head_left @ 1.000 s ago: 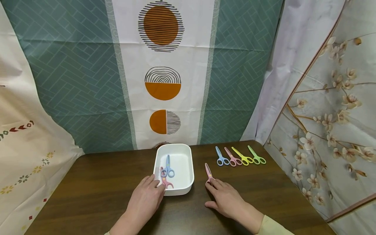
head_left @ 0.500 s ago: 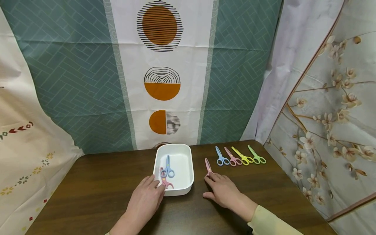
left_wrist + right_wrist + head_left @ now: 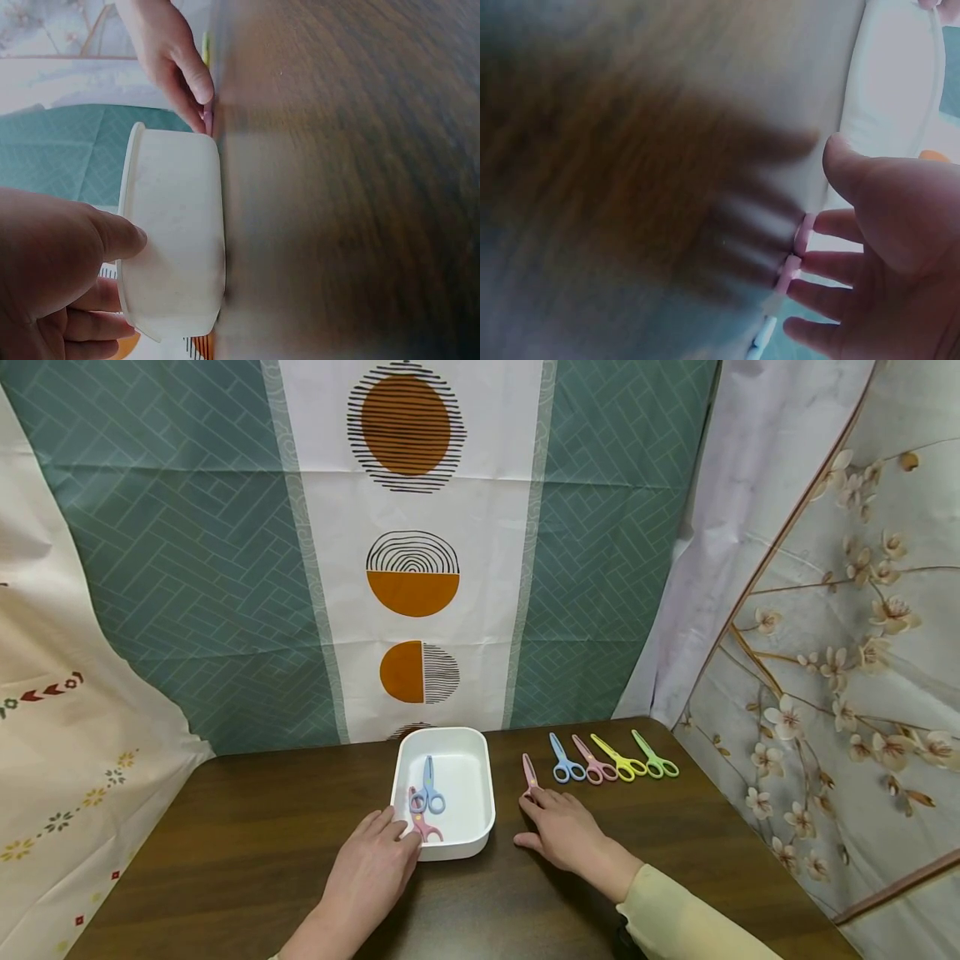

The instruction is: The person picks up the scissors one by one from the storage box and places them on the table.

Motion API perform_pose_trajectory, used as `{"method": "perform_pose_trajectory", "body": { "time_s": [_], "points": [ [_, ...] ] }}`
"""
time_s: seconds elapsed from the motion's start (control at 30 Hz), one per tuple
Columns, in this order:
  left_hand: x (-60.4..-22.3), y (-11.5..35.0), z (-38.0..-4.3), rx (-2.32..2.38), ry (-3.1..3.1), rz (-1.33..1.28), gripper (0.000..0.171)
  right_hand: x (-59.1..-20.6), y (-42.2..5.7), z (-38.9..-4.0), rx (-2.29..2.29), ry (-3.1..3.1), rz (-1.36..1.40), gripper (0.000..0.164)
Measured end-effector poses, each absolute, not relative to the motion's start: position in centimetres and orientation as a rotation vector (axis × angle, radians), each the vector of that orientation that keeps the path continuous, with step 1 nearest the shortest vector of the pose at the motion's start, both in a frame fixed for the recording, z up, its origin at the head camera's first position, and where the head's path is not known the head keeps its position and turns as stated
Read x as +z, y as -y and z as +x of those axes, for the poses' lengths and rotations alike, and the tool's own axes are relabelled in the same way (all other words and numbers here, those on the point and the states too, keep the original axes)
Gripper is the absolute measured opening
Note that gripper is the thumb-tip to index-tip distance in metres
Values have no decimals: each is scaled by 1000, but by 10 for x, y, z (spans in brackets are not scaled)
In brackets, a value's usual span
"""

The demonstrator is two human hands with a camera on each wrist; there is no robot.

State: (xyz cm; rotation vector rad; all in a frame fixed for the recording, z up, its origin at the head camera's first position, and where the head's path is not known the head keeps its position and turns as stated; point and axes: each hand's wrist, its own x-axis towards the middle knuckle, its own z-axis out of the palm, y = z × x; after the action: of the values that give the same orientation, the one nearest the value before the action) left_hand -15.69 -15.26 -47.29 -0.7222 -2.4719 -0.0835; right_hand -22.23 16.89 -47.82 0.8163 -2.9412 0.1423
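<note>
My left hand (image 3: pixel 375 860) holds the near left corner of a white plastic bin (image 3: pixel 474 814), with the thumb against its near wall in the left wrist view. Inside the bin lie blue scissors (image 3: pixel 428 777), partly over pink scissors (image 3: pixel 429 829). To the bin's right, my right hand (image 3: pixel 567 831) rests its fingertips on the handles of another pair of pink scissors (image 3: pixel 529 770), flat on the table with blades pointing away. Those fingers are extended and the thumb is apart from the scissors. In the right wrist view, fingertips touch the pink handle loops (image 3: pixel 787 274).
At the table's back right lie blue scissors (image 3: pixel 567 768), pink scissors (image 3: pixel 596 767), yellow scissors (image 3: pixel 621 762) and green scissors (image 3: pixel 657 762) in a row. The dark wooden table (image 3: pixel 247 827) ends at a patterned curtain (image 3: pixel 420 610).
My right hand has slid the pink scissors away from me along the table, toward the row at the back. The left hand and the bin have stayed put.
</note>
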Motion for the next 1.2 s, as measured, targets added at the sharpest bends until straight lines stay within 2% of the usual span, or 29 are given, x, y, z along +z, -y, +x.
{"method": "perform_pose_trajectory", "body": {
  "time_s": [1.2],
  "points": [
    [-474, 152, -157, -90, 2422, -733, 18, -484, -165, -263, 125, 2957, 740, 63]
  ]
}}
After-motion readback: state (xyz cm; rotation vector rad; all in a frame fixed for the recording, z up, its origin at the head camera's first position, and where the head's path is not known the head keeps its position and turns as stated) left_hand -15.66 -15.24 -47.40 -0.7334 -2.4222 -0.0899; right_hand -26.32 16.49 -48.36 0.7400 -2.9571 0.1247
